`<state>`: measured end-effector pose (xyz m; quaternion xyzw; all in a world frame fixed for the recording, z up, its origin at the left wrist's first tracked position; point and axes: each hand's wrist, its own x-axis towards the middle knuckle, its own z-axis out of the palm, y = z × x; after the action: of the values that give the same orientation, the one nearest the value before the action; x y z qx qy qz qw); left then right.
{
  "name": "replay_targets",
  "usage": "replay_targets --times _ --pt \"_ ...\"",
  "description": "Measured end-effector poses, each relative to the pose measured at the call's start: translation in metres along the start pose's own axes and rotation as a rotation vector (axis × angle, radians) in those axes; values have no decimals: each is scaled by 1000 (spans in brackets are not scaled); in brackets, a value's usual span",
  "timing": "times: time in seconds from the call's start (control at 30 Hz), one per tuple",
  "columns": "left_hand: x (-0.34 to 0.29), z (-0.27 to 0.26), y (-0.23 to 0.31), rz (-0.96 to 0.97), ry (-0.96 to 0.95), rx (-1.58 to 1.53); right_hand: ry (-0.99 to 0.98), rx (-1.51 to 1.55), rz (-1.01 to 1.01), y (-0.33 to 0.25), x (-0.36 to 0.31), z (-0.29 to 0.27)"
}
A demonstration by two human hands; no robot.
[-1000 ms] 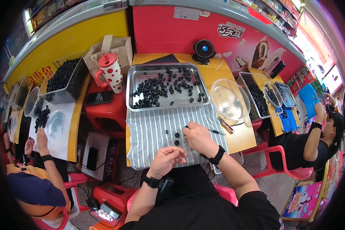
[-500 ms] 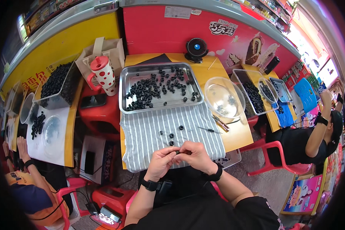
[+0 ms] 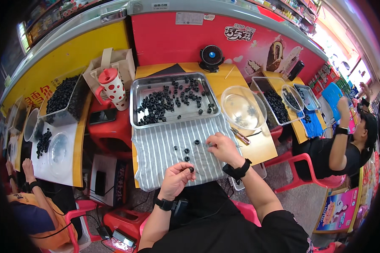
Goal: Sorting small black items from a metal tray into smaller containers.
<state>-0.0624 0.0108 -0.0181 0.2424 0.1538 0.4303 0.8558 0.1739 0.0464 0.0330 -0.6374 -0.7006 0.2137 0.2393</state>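
Observation:
My left hand [image 3: 177,179], low over the front of the striped cloth, pinches a small black ring [image 3: 191,169] between thumb and fingers. Farther right, my right hand [image 3: 223,149] is over the cloth with its fingers closed around a thin pointed tool [image 3: 240,146]. Most of that tool is hidden under the hand. Several loose black rings [image 3: 187,150] lie on the grey-and-white striped cloth [image 3: 156,147] between and beyond my hands. Behind them stands a metal tray [image 3: 177,122] with many more black rings scattered in it.
Right of the tray sit a round clear tub [image 3: 245,105] and a tool with a reddish handle [image 3: 240,135]. A small fan [image 3: 211,57] stands behind. To the left are a dotted tumbler [image 3: 112,84] and a phone [image 3: 102,117] on a red stool. Co-workers sit on both sides.
My right hand has left my left hand and moved right onto the thin tool lying on the cloth. The left hand keeps the black ring. The view has shifted slightly.

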Motion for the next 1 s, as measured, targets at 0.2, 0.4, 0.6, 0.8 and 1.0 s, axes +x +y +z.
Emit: replay_targets --times 0.2,0.4,0.6,0.8,1.0 --pt "-1 1 0 -5 -7 4 -38 -1 36 1 6 -3" --pt "-2 1 0 -9 2 0 10 -58 -27 5 8 2" --pt "-3 0 -1 -16 -3 -7 -35 287 76 -3 -6 -9" --pt "-1 1 0 -10 -12 0 -35 714 124 6 -18 -5" --pt "-1 1 -1 -1 17 1 -144 898 32 -50 -45 4"
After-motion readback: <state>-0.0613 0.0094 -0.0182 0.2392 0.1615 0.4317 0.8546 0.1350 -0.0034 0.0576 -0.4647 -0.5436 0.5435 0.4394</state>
